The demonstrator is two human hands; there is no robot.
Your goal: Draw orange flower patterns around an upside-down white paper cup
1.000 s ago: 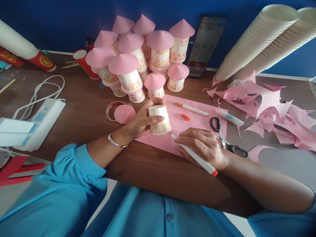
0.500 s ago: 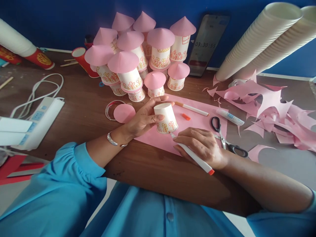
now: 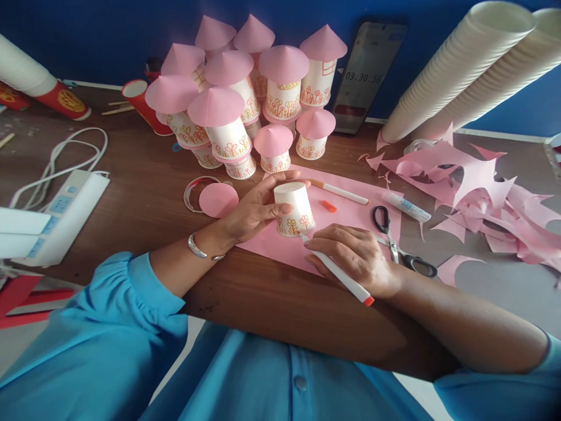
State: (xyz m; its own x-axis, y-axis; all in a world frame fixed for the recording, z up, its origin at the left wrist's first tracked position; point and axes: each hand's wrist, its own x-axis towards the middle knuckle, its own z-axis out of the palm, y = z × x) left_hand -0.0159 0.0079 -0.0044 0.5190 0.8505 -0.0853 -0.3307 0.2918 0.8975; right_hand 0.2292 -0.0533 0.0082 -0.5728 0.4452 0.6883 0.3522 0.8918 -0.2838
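Note:
Upside down over the pink paper sheet (image 3: 284,257) is a white paper cup (image 3: 293,202), with orange and red flowers drawn near its rim. My left hand (image 3: 258,207) grips it from the left, thumb on the front and fingers behind. In my right hand (image 3: 357,254) is a white marker (image 3: 344,278) with a red end, its tip at the cup's lower edge. An orange marker cap (image 3: 328,206) and a second marker (image 3: 339,191) lie on the sheet behind my right hand. Beside that hand rest black-handled scissors (image 3: 394,248).
Several decorated cups with pink cone roofs (image 3: 217,108) stand at the back. A phone (image 3: 368,79) leans on the wall near tall paper cup stacks (image 3: 456,70). Pink paper scraps (image 3: 477,187) and a glue tube (image 3: 407,206) lie right; a power strip (image 3: 65,216) lies left.
The view has shifted slightly. Both hands keep their hold on the cup and marker, and the marker tip stays at the cup's lower edge. The phone's timer has advanced.

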